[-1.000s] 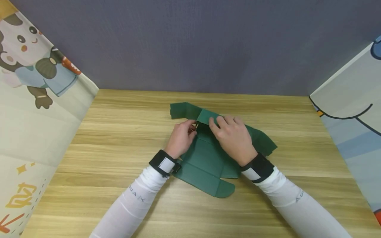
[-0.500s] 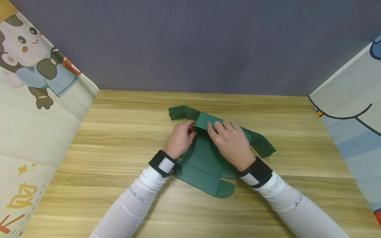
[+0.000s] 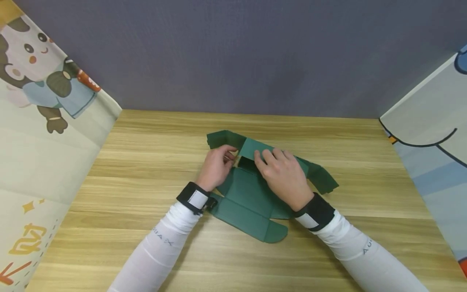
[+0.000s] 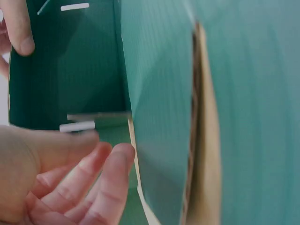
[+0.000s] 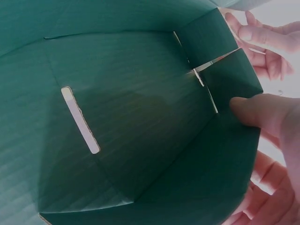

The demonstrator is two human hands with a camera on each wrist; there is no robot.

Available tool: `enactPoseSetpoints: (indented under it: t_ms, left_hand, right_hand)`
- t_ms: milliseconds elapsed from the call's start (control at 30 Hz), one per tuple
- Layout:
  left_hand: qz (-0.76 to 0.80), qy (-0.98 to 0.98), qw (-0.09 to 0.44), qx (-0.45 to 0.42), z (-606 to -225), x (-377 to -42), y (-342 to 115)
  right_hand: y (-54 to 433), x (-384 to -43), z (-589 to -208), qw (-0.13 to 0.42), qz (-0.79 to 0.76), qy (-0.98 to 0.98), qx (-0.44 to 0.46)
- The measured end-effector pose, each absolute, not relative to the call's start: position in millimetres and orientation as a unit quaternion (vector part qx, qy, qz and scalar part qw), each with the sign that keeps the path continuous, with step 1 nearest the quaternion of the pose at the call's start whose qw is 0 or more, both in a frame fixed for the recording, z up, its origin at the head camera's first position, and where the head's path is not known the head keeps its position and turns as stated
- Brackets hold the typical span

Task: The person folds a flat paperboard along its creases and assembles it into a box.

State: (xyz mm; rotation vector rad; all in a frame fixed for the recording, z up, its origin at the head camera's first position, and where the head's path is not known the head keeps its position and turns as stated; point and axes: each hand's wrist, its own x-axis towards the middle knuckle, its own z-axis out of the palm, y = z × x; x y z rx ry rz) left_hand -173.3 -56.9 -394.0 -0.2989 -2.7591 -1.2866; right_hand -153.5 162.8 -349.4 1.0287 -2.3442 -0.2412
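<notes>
On my head feed the slate-blue backdrop rises beyond the green cardboard box, and the wood-grain tabletop spreads beneath it. Well off to the box's left I have a cartoon-printed cloth, and well off to its right a second printed cloth.

The box itself sits on the tabletop, partly folded: its far wall stands raised, strips jut out at both far corners, and its near panel lies low.

On the near side of the box I see two white sleeves, one reaching in from each side. The right hand grips the box's raised wall, thumb inside and fingers outside. The left hand is at the box's far left corner, fingers loosely bent, pinching nothing; I can't tell whether the fingertips touch the cardboard.

Black wrist straps flank the box. Smallest, a narrow slot pierces the box.
</notes>
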Motion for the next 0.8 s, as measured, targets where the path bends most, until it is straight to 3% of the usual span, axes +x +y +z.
enactPoseSetpoints:
  t_ms: [367,567,800]
  left_hand:
    - [-0.303,-0.952,-0.003,0.033,-391,-179,-98]
    - [-0.271,-0.962,-0.037,-0.002,-394,-189,-109]
    - [-0.345,-0.933,-0.077,-0.067,-401,-203,-118]
  right_hand:
    - [163,-154,-348,0.264,-0.090,-0.881,0.383]
    - [163,-154,-348,0.265,-0.089,-0.880,0.383]
    - [162,-154,-348,0.268,-0.087,-0.880,0.383]
